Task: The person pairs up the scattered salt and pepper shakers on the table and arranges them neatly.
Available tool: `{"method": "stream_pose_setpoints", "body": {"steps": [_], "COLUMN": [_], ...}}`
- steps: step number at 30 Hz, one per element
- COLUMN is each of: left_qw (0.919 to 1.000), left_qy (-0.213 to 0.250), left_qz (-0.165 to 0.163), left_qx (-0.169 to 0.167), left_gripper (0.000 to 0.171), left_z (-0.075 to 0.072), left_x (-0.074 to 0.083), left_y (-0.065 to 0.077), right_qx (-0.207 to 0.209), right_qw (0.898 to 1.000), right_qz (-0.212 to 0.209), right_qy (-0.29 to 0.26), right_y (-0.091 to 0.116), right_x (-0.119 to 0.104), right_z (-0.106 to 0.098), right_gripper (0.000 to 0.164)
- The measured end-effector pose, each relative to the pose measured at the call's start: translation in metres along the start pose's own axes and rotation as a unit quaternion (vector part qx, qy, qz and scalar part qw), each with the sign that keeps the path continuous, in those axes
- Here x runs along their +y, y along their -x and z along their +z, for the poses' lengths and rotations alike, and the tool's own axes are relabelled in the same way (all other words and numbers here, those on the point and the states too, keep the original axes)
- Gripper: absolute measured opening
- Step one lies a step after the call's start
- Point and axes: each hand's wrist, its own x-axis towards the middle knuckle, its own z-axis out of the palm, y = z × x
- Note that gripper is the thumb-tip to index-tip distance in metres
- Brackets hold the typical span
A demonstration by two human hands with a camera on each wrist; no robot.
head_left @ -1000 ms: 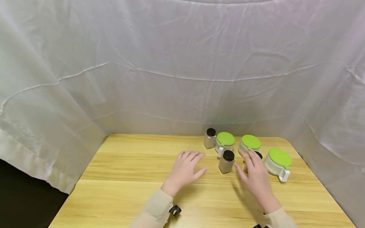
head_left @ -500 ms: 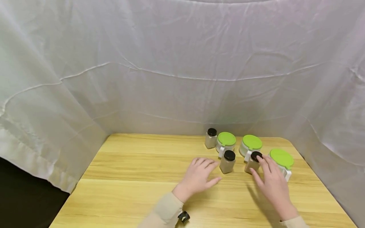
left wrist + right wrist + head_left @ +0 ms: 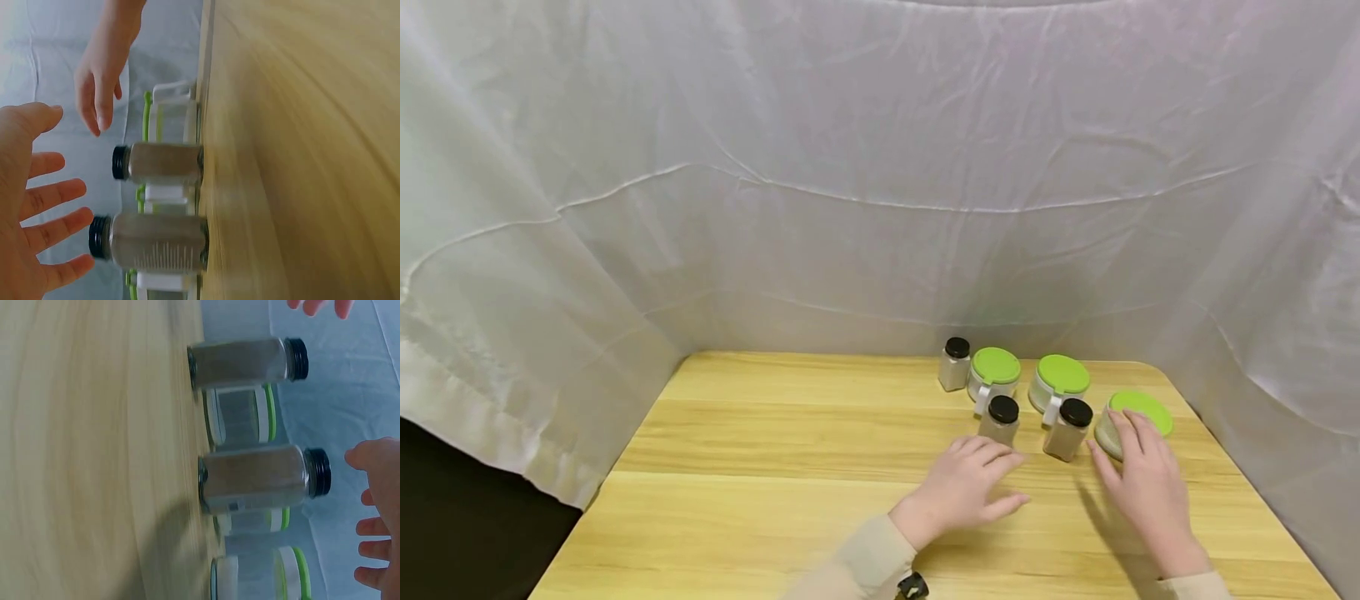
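My left hand hovers with spread fingers just in front of a black-capped jar, partly covering it in the head view. Its fingers hold nothing in the left wrist view. On the right, my other hand reaches over the front of a green-lidded jar, hiding that jar's handle; whether it touches the lid cannot be told. The right wrist view has this hand with loose fingers, apart from the black-capped jar. Between my hands that second brownish jar stands upright.
Behind stand another black-capped jar and two green-lidded jars with white handles, one on the left and one nearer the middle. A pale curtain hangs beyond the back edge of the wooden table.
Both hands have shifted right. The right one has passed from the right black-capped jar to the far-right green-lidded jar, while the left has come in front of the middle jar. The jars stay put.
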Motion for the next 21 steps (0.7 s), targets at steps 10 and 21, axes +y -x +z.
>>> {"method": "stream_pose_setpoints", "body": {"steps": [10, 21], "left_qw": [0.9976, 0.9934], "left_qy": [0.048, 0.099], "left_qz": [0.007, -0.031], "left_qx": [0.049, 0.048], "left_gripper": [0.053, 0.058], "left_z": [0.016, 0.032], "left_x": [0.02, 0.04], "left_y": [-0.024, -0.051], "right_qx": [-0.029, -0.127], "right_qw": [0.998, 0.984], "right_qz": [0.041, 0.108], "right_qy": [0.031, 0.055], "right_y": [-0.003, -0.004], "right_x": [0.019, 0.049], "right_z": [-0.004, -0.003], "right_gripper": [0.061, 0.068]}}
